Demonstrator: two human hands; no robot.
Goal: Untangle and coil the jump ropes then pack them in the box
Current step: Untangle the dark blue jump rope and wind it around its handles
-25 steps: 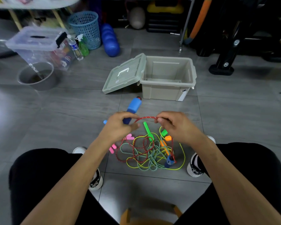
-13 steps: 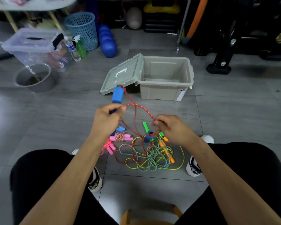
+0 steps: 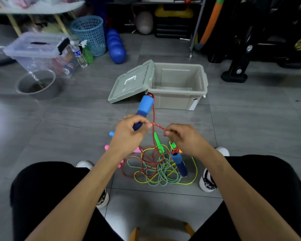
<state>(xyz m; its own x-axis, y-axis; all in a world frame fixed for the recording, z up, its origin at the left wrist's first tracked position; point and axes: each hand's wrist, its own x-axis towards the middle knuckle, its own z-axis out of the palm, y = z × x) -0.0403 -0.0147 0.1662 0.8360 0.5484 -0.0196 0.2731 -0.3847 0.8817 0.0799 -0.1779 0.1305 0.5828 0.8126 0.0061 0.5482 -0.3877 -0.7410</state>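
Note:
My left hand (image 3: 129, 135) grips the lower end of a blue foam handle (image 3: 144, 106) that points up toward the box. A red speckled rope (image 3: 153, 136) runs from the handle's top down into a tangle (image 3: 156, 167) of red, teal and yellow ropes on the floor between my feet. My right hand (image 3: 182, 138) pinches a short stretch of that red rope right beside my left thumb. The second blue handle (image 3: 179, 163) lies on the tangle. Green handles (image 3: 158, 142) and pink handles (image 3: 139, 150) lie partly hidden under my hands. The beige box (image 3: 179, 100) stands open behind, empty.
The box's lid (image 3: 130, 82) leans against its left side. At the left stand a clear storage bin (image 3: 40, 53), a metal bowl (image 3: 36, 86), bottles and a blue basket (image 3: 90, 33). Black exercise equipment (image 3: 241, 63) stands at the right. My shoes (image 3: 207, 180) flank the ropes.
My right hand came up from the tangle to meet my left hand and now pinches the red rope there. The second blue handle dropped back onto the pile.

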